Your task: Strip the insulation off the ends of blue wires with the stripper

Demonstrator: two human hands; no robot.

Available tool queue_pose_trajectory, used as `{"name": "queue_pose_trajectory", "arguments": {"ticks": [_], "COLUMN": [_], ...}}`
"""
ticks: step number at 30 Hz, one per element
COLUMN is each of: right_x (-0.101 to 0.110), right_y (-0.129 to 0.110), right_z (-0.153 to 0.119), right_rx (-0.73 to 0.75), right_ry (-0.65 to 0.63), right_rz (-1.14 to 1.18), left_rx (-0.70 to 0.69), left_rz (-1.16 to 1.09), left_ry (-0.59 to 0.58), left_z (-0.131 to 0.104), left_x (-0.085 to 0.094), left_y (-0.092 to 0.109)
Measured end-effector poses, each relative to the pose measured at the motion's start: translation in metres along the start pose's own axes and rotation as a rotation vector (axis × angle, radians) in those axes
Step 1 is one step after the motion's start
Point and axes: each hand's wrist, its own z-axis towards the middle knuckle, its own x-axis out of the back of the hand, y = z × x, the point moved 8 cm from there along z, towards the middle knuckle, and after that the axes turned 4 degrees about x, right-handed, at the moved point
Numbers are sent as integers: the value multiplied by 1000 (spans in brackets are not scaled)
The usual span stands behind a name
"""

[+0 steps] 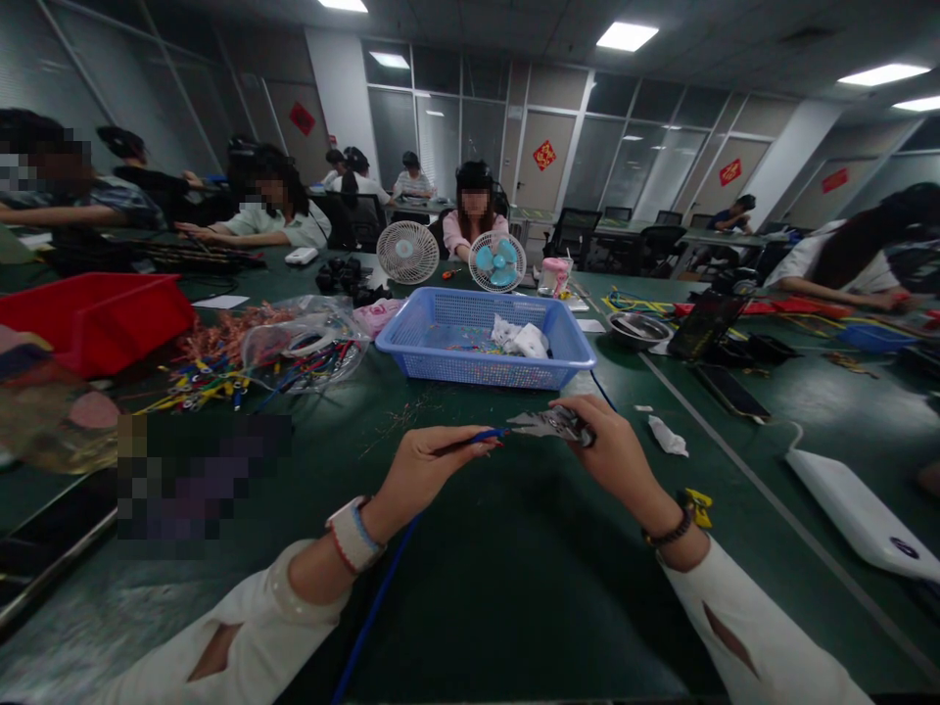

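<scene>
Blue plastic seems to cover the thin wire [489, 435] which the person's left hand [422, 465] holds above the dark green table [514, 607]. The left hand is narrow: thumb and fingers pinch the wire near its end, and this end points toward the right. A blue length also runs below the left forearm to the near edge of the table; I think it is the same wire, but the hand hides the join.

The right hand [606, 441] is curled around the handles of metal wire-stripping pliers [554, 424], and their nose is at the wire's end. Whether the jaws bite the wire or only come beside it, I cannot tell.

By my judgement the wire is light and flexible, with a rather smooth cover, so it may slide or bend if it is held far from its end. A firm pinch just behind the end should keep it straight. The pliers look stiff and heavier; the best hold is low on the handles, with the fingers away from the edges.

Beyond the hands stands a blue perforated plastic basket [477, 370], with crumpled white material [525, 339] and small coloured bits inside. Left of it lies a bundle of coloured wires [220, 384], well apart from the hands.
</scene>
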Motion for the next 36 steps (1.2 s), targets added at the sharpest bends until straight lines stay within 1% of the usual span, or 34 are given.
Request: {"name": "queue_pose_trajectory", "arguments": {"ticks": [7,12,17,25,30,36], "right_x": [1,-1,-2,-6,0,-1], "right_y": [-3,-5,-6,-9,-17,-23], "right_z": [0,1,2,2,2,1], "right_rx": [12,24,16,44,68,94], "right_ry": [-5,-30,-59,-101,-53,-66], "right_rz": [9,21,86,106,110,147], "left_rx": [-38,-28,-43,-61,-142,-208], "left_rz": [85,87,82,139,229,270], "left_ry": [6,15,6,-7,-38,-72], "left_z": [-1,-1,-1,-1,-3,-6], "left_x": [1,1,1,-1,-5,-8], "left_y": [6,4,4,6,9,18]}}
